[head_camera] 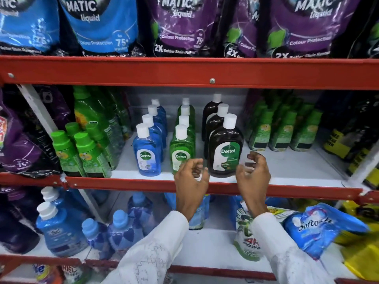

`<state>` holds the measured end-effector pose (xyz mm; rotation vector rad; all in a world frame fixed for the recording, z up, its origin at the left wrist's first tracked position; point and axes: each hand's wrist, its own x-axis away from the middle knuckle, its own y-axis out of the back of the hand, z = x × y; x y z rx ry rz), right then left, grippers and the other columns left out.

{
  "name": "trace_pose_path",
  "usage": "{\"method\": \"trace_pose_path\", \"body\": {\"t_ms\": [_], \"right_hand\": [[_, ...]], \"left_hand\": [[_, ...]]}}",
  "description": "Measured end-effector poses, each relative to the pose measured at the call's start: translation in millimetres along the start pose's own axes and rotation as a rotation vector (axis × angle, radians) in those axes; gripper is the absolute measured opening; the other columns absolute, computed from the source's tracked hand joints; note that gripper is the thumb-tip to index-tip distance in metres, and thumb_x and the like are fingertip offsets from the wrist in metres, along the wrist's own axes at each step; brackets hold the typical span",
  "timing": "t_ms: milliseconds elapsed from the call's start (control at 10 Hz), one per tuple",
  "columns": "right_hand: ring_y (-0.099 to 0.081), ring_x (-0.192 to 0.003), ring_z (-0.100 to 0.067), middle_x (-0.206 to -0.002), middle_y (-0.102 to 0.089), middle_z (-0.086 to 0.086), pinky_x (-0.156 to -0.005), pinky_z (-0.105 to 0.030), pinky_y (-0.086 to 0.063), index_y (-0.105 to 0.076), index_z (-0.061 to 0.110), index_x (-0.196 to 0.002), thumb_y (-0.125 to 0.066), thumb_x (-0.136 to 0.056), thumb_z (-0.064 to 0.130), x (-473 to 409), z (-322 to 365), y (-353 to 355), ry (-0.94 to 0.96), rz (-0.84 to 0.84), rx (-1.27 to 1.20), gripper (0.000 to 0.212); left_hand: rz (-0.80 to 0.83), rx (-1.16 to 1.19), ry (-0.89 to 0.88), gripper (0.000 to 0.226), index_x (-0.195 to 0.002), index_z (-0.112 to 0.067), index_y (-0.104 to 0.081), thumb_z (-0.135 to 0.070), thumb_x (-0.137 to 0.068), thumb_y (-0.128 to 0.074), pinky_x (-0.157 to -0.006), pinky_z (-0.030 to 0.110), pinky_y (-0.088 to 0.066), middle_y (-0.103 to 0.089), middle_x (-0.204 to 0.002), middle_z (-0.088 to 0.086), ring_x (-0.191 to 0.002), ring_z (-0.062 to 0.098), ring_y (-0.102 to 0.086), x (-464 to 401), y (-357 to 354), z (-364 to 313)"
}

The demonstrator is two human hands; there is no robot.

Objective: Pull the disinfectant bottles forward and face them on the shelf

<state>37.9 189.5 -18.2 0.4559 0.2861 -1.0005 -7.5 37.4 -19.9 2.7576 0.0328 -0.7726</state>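
Observation:
Three rows of white-capped Dettol disinfectant bottles stand on the white middle shelf (287,171). The blue row's front bottle (147,152) is at the left, the green row's front bottle (181,149) in the middle, the dark brown front bottle (224,149) at the right. All three front labels face outward near the shelf's red front lip. My left hand (190,179) hovers with fingers curled and apart just left of the brown bottle, overlapping the green bottle's base. My right hand (254,173) hovers the same way just right of the brown bottle. Neither hand touches a bottle.
Green-capped bottles (82,152) crowd the shelf's left side, more green bottles (283,128) the right. Detergent pouches (98,23) fill the shelf above its red rail (184,71). Blue bottles (59,226) and a Softouch pouch (320,228) sit on the shelf below.

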Motion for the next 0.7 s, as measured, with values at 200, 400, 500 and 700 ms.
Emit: {"method": "trace_pose_path", "body": {"t_ms": [200, 400, 500, 700], "right_hand": [[-0.070, -0.096, -0.021, -0.109, -0.075, -0.009, -0.083, -0.013, -0.043, -0.066, 0.010, -0.119, -0.062, -0.085, 0.005, -24.9, -14.9, 7.8, 0.044, 0.372, 0.160, 0.035], [-0.062, -0.067, 0.014, -0.097, -0.077, -0.001, -0.065, 0.007, -0.039, -0.072, 0.011, -0.111, -0.072, -0.083, 0.011, -27.5, -20.1, 14.4, 0.041, 0.380, 0.058, 0.028], [-0.062, -0.067, 0.020, -0.099, -0.077, -0.002, -0.066, 0.003, -0.045, -0.071, 0.009, -0.111, -0.074, -0.082, 0.010, -27.4, -23.1, 14.5, 0.030, 0.405, -0.006, 0.029], [-0.070, -0.091, -0.006, -0.118, -0.072, -0.004, -0.074, -0.002, -0.049, -0.065, 0.010, -0.124, -0.076, -0.081, 0.013, -26.7, -21.9, 17.5, -0.056, 0.397, -0.085, 0.044]], "left_hand": [[0.209, -0.163, 0.037, 0.037, -0.117, -0.010, -0.063, -0.027, -0.085, -0.071, -0.087, 0.020, -0.050, -0.076, -0.106, 0.007, -0.093, 0.017, -0.069, -13.5, -23.4, 1.5], [0.165, -0.209, 0.054, 0.034, -0.113, -0.008, -0.066, -0.027, -0.086, -0.072, -0.081, 0.021, -0.052, -0.076, -0.104, 0.006, -0.085, 0.013, -0.070, -18.3, -26.0, 4.4], [0.157, -0.237, 0.044, 0.034, -0.115, -0.008, -0.066, -0.026, -0.087, -0.070, -0.087, 0.026, -0.054, -0.076, -0.107, 0.007, -0.094, 0.017, -0.071, -17.5, -26.4, 6.0], [0.116, -0.225, 0.035, 0.034, -0.114, -0.010, -0.066, -0.029, -0.086, -0.070, -0.089, 0.031, -0.056, -0.077, -0.105, 0.007, -0.093, 0.018, -0.071, -10.8, -23.1, 5.8]]}}
